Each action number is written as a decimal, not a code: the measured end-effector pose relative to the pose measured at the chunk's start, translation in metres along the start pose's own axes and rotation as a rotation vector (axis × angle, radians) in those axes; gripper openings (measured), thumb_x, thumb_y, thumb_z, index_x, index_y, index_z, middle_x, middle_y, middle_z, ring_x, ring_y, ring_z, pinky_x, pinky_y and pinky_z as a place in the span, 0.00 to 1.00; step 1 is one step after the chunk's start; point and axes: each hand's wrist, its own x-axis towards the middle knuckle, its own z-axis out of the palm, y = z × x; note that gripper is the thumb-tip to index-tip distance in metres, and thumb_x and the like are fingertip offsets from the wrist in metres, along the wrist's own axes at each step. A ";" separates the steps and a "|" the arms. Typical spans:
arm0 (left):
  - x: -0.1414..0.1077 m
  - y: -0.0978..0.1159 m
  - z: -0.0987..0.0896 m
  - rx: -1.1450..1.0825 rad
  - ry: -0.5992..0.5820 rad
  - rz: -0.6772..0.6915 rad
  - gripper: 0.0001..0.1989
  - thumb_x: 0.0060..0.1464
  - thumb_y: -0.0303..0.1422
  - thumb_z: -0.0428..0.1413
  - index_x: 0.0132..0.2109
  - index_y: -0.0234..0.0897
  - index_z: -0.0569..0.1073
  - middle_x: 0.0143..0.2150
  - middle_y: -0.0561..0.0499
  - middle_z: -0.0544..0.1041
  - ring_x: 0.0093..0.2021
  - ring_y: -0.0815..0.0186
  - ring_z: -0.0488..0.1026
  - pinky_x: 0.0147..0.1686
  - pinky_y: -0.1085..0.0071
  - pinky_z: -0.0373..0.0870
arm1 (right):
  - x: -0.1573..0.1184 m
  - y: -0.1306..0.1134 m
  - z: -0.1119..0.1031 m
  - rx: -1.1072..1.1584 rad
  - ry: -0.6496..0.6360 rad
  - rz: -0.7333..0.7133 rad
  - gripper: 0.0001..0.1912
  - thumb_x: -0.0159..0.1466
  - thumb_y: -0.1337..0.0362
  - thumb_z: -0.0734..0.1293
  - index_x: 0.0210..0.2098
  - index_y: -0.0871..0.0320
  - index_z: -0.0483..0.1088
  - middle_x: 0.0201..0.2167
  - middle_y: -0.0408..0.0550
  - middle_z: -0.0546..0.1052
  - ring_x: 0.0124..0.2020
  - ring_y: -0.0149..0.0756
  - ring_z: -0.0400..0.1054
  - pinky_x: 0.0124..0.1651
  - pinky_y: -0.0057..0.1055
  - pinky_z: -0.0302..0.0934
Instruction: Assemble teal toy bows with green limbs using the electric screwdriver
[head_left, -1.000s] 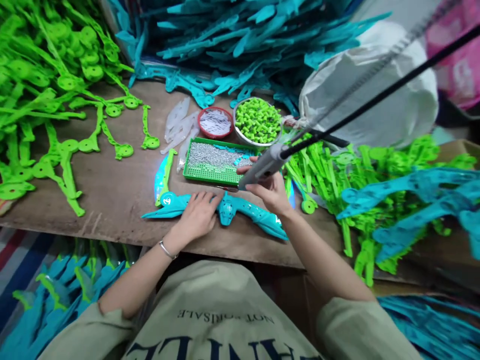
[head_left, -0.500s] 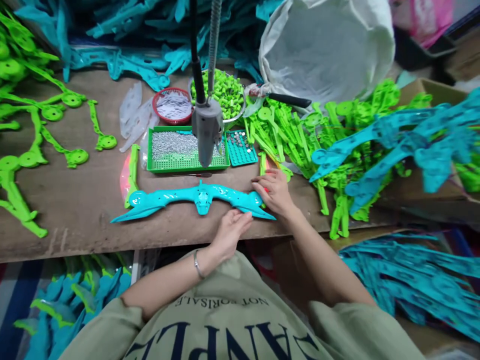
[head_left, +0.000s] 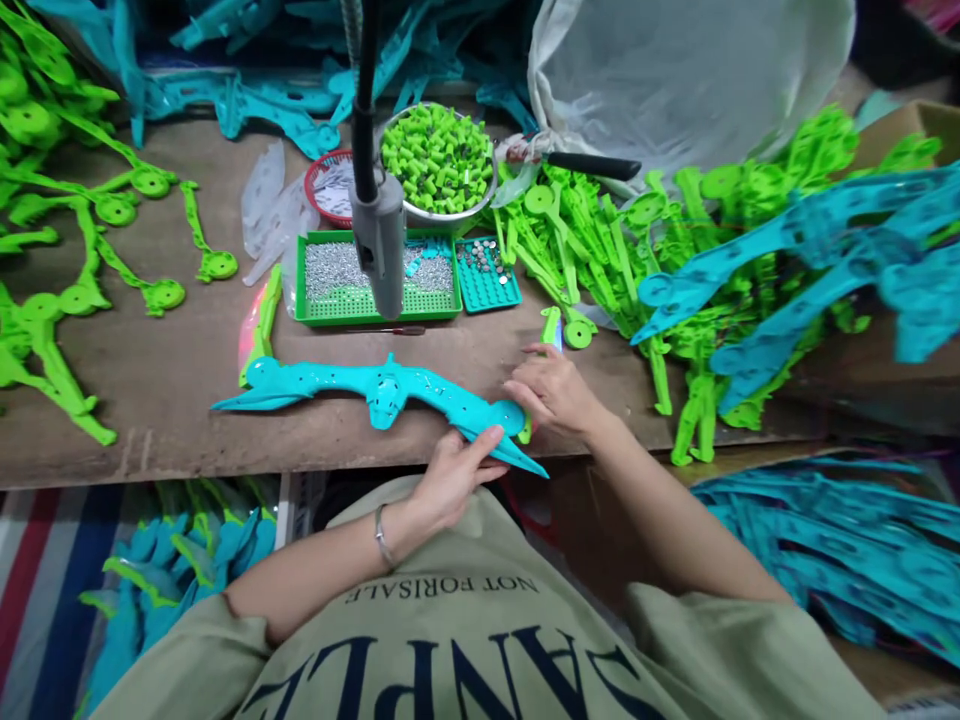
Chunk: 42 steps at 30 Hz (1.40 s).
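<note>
Turquoise bow-shaped piece (head_left: pixel 385 397), mid-frame: left hand (head_left: pixel 452 478) pinches its right end; right hand (head_left: pixel 556 392) curls over green limb (head_left: pixel 550 327), hold unclear.

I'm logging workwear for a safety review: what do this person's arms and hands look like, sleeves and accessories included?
The left hand and right hand are both ungloved. A slim, silver-coloured bracelet circles the left wrist; the right wrist shows none. The loose, plain olive-green sleeves end around the elbows, leaving the forearms uncovered.

Left hand (head_left: pixel 452 478) closed, right hand (head_left: pixel 553 390) half-curled
</note>
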 end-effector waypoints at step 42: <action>-0.067 0.058 -0.136 -0.463 0.577 0.552 0.21 0.55 0.46 0.67 0.43 0.35 0.70 0.43 0.41 0.84 0.45 0.56 0.84 0.56 0.54 0.74 | 0.153 -0.115 0.125 0.055 -0.358 -0.312 0.27 0.65 0.68 0.64 0.63 0.63 0.64 0.55 0.62 0.77 0.56 0.55 0.71 0.59 0.52 0.63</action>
